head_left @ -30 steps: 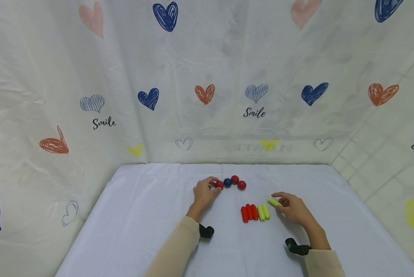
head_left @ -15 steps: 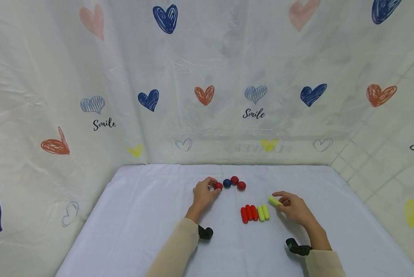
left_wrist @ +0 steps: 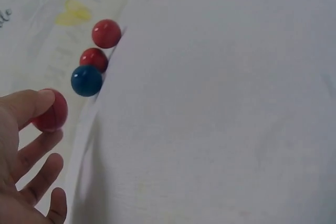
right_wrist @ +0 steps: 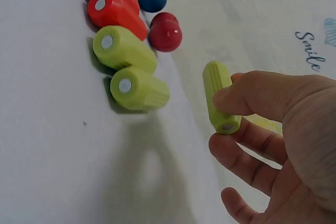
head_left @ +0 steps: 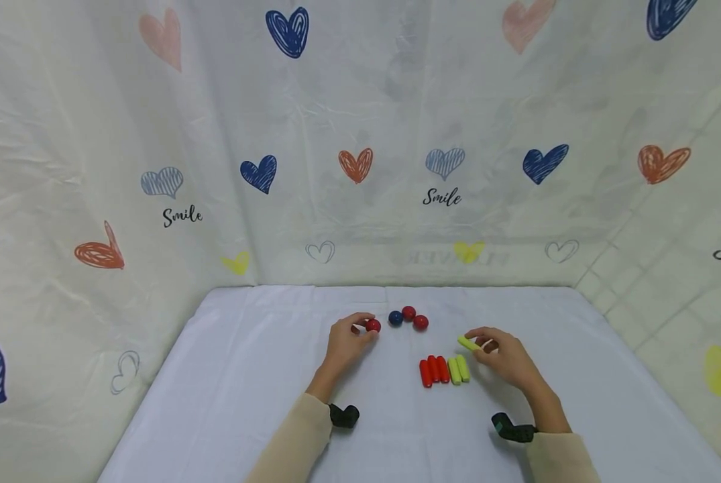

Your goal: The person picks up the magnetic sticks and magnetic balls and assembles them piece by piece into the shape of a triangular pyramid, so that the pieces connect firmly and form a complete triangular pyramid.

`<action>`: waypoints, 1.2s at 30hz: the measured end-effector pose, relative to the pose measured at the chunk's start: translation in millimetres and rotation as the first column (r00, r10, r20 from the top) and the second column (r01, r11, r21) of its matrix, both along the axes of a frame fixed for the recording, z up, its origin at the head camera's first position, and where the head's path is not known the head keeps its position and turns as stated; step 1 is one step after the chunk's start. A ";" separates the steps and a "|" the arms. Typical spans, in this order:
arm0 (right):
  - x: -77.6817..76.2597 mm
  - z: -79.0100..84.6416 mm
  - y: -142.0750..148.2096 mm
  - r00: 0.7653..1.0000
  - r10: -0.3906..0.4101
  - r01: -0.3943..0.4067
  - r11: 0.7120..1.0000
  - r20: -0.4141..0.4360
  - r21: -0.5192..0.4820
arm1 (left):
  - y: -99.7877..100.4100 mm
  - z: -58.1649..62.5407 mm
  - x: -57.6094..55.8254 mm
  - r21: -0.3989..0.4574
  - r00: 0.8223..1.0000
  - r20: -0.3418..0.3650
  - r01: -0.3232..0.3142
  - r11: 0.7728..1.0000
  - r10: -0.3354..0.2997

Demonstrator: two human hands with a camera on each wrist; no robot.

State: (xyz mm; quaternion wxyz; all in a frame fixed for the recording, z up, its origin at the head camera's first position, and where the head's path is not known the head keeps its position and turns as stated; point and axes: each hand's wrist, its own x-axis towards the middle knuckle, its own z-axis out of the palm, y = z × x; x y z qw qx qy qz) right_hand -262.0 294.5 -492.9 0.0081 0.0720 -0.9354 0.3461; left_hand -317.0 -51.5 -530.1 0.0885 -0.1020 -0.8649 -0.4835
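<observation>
My left hand (head_left: 346,342) pinches a red ball (left_wrist: 55,113) between thumb and index finger, left of the other balls. Apart from it sit a blue ball (head_left: 396,318) and two more red balls (head_left: 420,323), close together. My right hand (head_left: 505,357) pinches a yellow-green rod (right_wrist: 218,95) that has a silvery disc in its end. The rod is held above the cloth in the right wrist view. Below and left of that hand lie two yellow-green rods (head_left: 459,369), side by side with three red rods (head_left: 434,371).
A white cloth (head_left: 245,389) covers the table. Behind it hangs a pale sheet (head_left: 360,221) printed with hearts and the word "Smile". Each wrist wears a small black camera (head_left: 345,416).
My left hand has drawn its red ball left, away from the blue ball. The right hand has moved slightly left and up with its yellow-green rod.
</observation>
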 end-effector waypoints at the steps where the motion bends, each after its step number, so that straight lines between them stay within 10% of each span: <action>1: 0.2 1.5 -2.9 1.000 0.009 -0.009 1.000 -0.003 -0.005 | -2.0 1.5 1.9 0.014 1.000 0.011 0.003 1.000 -0.003; 36: -16.2 21.7 -112.4 0.968 0.248 -0.249 0.960 -0.020 -0.125 | -9.1 15.3 40.8 0.152 0.992 0.093 0.069 0.986 -0.084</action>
